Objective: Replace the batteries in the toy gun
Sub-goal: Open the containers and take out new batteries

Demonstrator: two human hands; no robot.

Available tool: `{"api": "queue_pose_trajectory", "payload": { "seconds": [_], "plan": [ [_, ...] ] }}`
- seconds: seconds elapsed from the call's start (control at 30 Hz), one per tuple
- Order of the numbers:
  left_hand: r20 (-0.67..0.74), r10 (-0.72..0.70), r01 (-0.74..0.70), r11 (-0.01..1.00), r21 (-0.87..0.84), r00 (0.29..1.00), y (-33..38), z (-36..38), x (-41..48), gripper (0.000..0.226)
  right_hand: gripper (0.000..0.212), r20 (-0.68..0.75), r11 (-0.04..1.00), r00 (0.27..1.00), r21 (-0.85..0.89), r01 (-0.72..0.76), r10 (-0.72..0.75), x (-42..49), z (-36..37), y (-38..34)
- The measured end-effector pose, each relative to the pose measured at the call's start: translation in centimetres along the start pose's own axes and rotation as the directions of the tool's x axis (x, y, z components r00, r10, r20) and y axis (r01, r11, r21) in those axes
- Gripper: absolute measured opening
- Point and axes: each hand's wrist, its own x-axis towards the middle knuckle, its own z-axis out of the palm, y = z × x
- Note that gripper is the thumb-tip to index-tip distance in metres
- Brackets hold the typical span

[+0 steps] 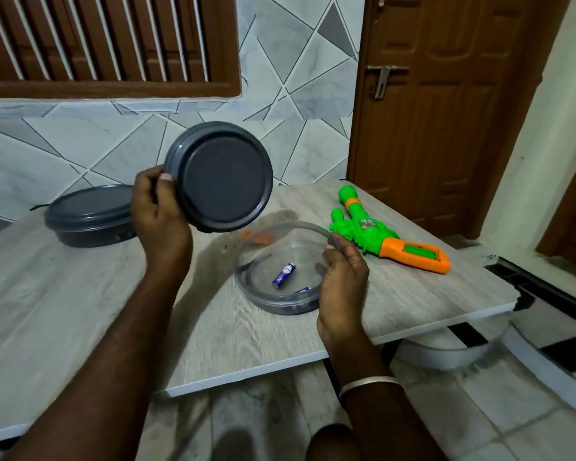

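Right hand (343, 277): gripping the clear round container's (246, 277) rim, two blue batteries (283, 276) inside.
Left hand (162, 211): clamped on a grey lid (223, 176), lifted and tilted.
Table (80, 294): pale wood-grain top; lidded grey container (87, 216) far left.
Toy gun (379, 232): green-orange, lying right of the container.
Room: geometric-tiled wall, brown door (446, 94), tiled floor.

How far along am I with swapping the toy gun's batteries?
Done: the clear container is open. In hand: your left hand holds its grey lid up while the right hand steadies the rim. Left: the batteries lie inside, and the toy gun lies untouched.
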Motion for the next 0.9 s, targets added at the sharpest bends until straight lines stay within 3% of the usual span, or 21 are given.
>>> {"api": "queue_pose_trajectory", "payload": {
  "seconds": [0.03,0.1,0.13,0.2,0.3,0.4,0.53,0.7,0.9],
  "plan": [
    [-0.039,-0.191,0.181,0.966,-0.186,0.981,-0.3,0.0,0.5,0.017,0.036,-0.003,1.000,1.000,0.003,0.005,-0.005,0.0,0.0,0.1],
    [0.063,-0.533,0.499,0.735,-0.459,0.844,-0.9,-0.2,0.8,0.019,0.035,-0.001,1.000,1.000,0.010,0.008,-0.008,0.1,0.0,0.1],
    [0.170,-0.631,0.626,0.625,-0.466,0.757,-1.2,-0.4,0.5,0.018,0.035,0.003,1.000,1.000,0.016,0.001,-0.001,0.1,0.0,0.1],
    [0.369,-0.723,0.811,0.494,-0.315,0.584,-1.0,-0.7,-0.4,0.016,0.034,0.012,0.999,1.000,0.040,-0.018,0.018,0.1,0.1,0.0],
    [0.483,-0.762,0.899,0.408,-0.159,0.432,-0.3,-0.2,-1.9,0.022,0.032,0.015,0.998,1.000,0.064,-0.028,0.027,0.2,0.0,0.0],
    [0.462,-0.782,0.903,0.414,-0.117,0.419,0.5,0.7,-3.0,0.027,0.032,0.011,0.996,1.000,0.081,-0.026,0.026,0.2,-0.3,0.0],
    [0.497,-0.693,0.814,0.579,-0.047,0.522,0.7,1.3,-3.8,0.035,0.030,-0.012,0.995,1.000,0.095,-0.009,0.010,0.0,-0.3,-0.2],
    [0.547,-0.666,0.796,0.605,0.000,0.507,0.7,1.5,-5.2,0.052,0.029,-0.007,0.993,1.000,0.120,-0.022,0.023,0.0,-0.5,-0.3],
    [0.545,-0.645,0.769,0.640,0.002,0.536,0.6,2.2,-6.0,0.036,0.029,-0.004,0.995,1.000,0.098,0.014,-0.014,-0.1,-0.3,-0.3]
  ]
}}
